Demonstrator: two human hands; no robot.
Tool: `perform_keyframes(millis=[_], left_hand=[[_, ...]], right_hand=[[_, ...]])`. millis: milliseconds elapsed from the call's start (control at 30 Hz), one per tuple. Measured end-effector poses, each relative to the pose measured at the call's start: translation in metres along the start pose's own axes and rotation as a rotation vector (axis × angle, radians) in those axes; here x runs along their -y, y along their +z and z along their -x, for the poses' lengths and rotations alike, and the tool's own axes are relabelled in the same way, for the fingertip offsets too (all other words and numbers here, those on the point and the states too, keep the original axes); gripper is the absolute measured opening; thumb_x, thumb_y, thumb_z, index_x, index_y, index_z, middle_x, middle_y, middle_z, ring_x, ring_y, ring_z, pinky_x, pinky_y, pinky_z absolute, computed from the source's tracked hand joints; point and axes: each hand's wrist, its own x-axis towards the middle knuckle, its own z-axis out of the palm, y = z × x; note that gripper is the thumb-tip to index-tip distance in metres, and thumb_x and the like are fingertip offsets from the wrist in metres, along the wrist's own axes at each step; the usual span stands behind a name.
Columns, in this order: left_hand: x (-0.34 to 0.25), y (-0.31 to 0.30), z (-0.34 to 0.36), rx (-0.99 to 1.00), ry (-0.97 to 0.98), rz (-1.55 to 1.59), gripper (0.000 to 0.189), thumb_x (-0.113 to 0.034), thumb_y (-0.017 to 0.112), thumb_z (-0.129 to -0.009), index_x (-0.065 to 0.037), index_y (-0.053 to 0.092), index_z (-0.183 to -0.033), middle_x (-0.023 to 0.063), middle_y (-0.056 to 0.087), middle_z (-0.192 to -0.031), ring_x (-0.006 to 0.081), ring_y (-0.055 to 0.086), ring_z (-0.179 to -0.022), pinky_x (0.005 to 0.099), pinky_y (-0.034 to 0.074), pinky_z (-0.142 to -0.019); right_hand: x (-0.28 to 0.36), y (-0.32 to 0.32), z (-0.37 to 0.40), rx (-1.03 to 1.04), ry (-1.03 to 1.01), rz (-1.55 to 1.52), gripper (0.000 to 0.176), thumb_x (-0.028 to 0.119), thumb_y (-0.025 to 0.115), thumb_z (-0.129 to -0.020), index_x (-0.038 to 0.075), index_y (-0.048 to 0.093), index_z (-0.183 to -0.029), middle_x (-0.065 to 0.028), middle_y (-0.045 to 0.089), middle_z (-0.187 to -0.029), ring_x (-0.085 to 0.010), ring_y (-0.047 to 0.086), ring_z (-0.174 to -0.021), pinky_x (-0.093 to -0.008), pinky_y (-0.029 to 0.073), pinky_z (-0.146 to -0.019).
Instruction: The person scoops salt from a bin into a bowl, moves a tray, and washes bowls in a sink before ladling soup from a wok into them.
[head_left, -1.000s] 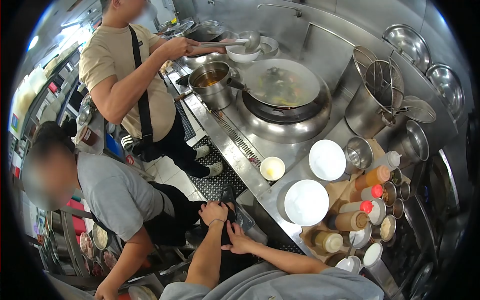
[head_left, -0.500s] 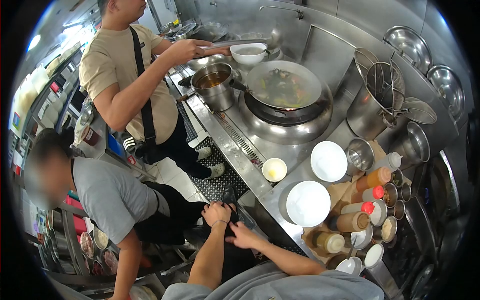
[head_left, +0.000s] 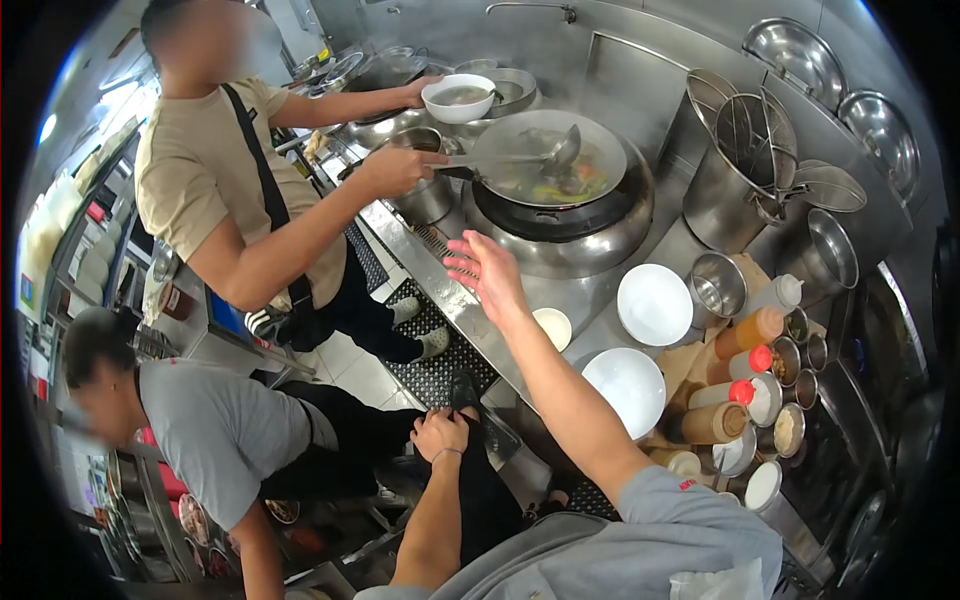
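Observation:
My right hand [head_left: 487, 276] is raised in the air in front of the stove edge, palm turned up and fingers apart, holding nothing. Just beyond it sits the wok [head_left: 520, 135] of steaming soup with greens on the burner ring [head_left: 560, 250]. A small cream bowl [head_left: 552, 328] is partly covered by my right forearm. My left hand [head_left: 439, 434] rests over my knee, its fingers loosely spread on the dark trousers. Right of my forearm stand two white bowls, one farther back [head_left: 655, 304] and one nearer [head_left: 624, 393].
A person in beige [head_left: 225, 180] holds a ladle [head_left: 563, 152] over the wok and a white bowl [head_left: 460, 100]. Another person in grey [head_left: 215, 430] bends down at left. Sauce bottles [head_left: 748, 334] and a pot of strainers [head_left: 725, 200] stand at right.
My right hand has risen from my lap towards the stove and opened. The person in beige has brought the ladle down to the wok; the bowl has shifted left. My left hand stays on the knee.

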Motion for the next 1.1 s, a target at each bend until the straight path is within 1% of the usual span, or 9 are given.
perform_keyframes(millis=[233,333,533,667,733,767,833,1000,1100], left_hand=[[0.005,-0.001,-0.007,-0.014,-0.026,0.008,0.022,-0.031,0.063,-0.077,-0.017,0.076,-0.087,0.0032,0.070,-0.096,0.0285,0.058,-0.102,0.0442,0.044,-0.088],[0.005,0.002,-0.015,0.010,-0.028,-0.018,0.022,-0.032,0.062,-0.078,-0.015,0.075,-0.086,0.0040,0.070,-0.098,0.0281,0.058,-0.101,0.0442,0.044,-0.087],[0.020,0.021,-0.023,0.096,0.058,-0.145,0.024,-0.033,0.055,-0.085,-0.015,0.071,-0.090,0.0024,0.069,-0.101,0.0258,0.059,-0.102,0.0424,0.045,-0.086],[0.013,0.004,-0.016,0.078,0.091,-0.074,0.024,-0.033,0.057,-0.084,-0.016,0.072,-0.091,0.0024,0.069,-0.101,0.0260,0.059,-0.102,0.0431,0.045,-0.088],[-0.004,-0.010,-0.012,0.059,0.001,-0.045,0.024,-0.032,0.059,-0.082,-0.015,0.074,-0.091,0.0026,0.069,-0.101,0.0265,0.059,-0.102,0.0439,0.044,-0.088],[0.000,-0.003,-0.011,0.037,0.004,-0.035,0.024,-0.032,0.061,-0.079,-0.016,0.075,-0.091,0.0026,0.069,-0.101,0.0272,0.059,-0.102,0.0448,0.043,-0.089],[0.000,-0.004,-0.004,0.049,0.002,-0.019,0.024,-0.032,0.061,-0.079,-0.017,0.075,-0.091,0.0025,0.069,-0.100,0.0270,0.059,-0.103,0.0446,0.043,-0.089],[0.006,-0.006,-0.001,0.034,0.007,-0.004,0.025,-0.034,0.061,-0.080,-0.018,0.075,-0.093,0.0020,0.069,-0.100,0.0277,0.057,-0.106,0.0443,0.043,-0.091],[0.006,-0.009,-0.003,0.059,-0.013,-0.005,0.025,-0.034,0.061,-0.080,-0.018,0.075,-0.094,0.0021,0.069,-0.101,0.0282,0.057,-0.106,0.0439,0.043,-0.091]], right_hand=[[-0.032,0.004,0.000,-0.089,0.027,-0.063,0.038,0.031,0.055,-0.097,0.003,0.052,-0.122,-0.0111,0.065,-0.105,-0.0181,0.064,-0.083,-0.0305,0.054,-0.070],[-0.071,-0.008,0.045,-0.136,0.020,0.038,0.033,0.030,0.056,-0.097,0.004,0.057,-0.116,-0.0080,0.067,-0.095,-0.0117,0.063,-0.074,-0.0225,0.050,-0.060],[-0.151,-0.022,0.162,0.085,-0.127,0.320,0.021,0.015,0.051,-0.099,0.001,0.058,-0.112,-0.0032,0.061,-0.079,-0.0069,0.055,-0.067,-0.0212,0.045,-0.058],[-0.163,-0.047,0.172,0.007,0.100,0.193,0.026,0.023,0.050,-0.100,0.002,0.057,-0.112,-0.0047,0.062,-0.080,-0.0103,0.058,-0.061,-0.0218,0.047,-0.054],[-0.141,-0.060,0.118,-0.205,0.154,-0.164,0.039,0.040,0.049,-0.098,0.005,0.055,-0.114,-0.0081,0.066,-0.095,-0.0166,0.064,-0.076,-0.0306,0.053,-0.065],[-0.107,-0.055,0.090,-0.263,0.119,-0.251,0.041,0.047,0.052,-0.095,0.007,0.057,-0.104,-0.0073,0.065,-0.096,-0.0154,0.063,-0.084,-0.0334,0.053,-0.071],[-0.080,-0.075,0.015,-0.223,0.065,-0.354,0.071,0.059,0.048,-0.092,0.003,0.037,-0.135,-0.0155,0.052,-0.127,-0.0275,0.051,-0.117,-0.0472,0.046,-0.093],[-0.031,-0.072,-0.078,-0.016,0.177,-0.482,0.086,0.065,0.049,-0.088,0.007,0.021,-0.145,-0.0177,0.046,-0.130,-0.0320,0.046,-0.122,-0.0564,0.038,-0.100],[-0.024,-0.061,-0.090,-0.155,0.226,-0.465,0.081,0.061,0.057,-0.086,0.007,0.031,-0.140,-0.0210,0.045,-0.128,-0.0364,0.045,-0.123,-0.0625,0.035,-0.101]])
